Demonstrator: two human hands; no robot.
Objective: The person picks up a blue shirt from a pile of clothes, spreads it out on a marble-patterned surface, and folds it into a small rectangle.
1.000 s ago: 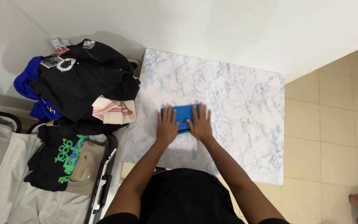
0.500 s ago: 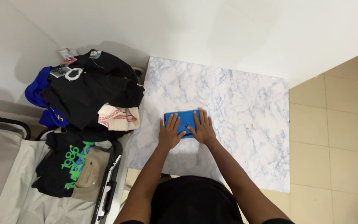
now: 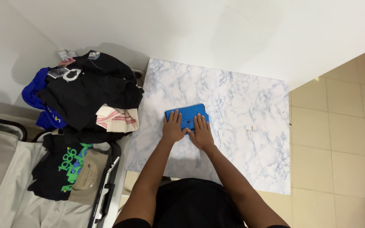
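Left hand (image 3: 173, 129) and right hand (image 3: 200, 133) both flat, palms down, pressing folded blue cloth (image 3: 187, 115) (small, neat) mid marble board (image 3: 216, 122). No grasp. Black clothes pile (image 3: 89, 90) left, beside open suitcase (image 3: 13, 202).

The folded cloth (image 3: 186, 115) at the frame's centre is bright blue. The worktop (image 3: 241, 105) beneath it is white marble-patterned with blue-grey veins. At upper left, the clothes pile (image 3: 89, 90) is mostly black, with a royal blue garment (image 3: 36, 101) and a cream cloth (image 3: 117, 119) striped in red. At lower left, a black shirt (image 3: 60, 169) bears green print. The floor tiles (image 3: 339, 126) are beige.
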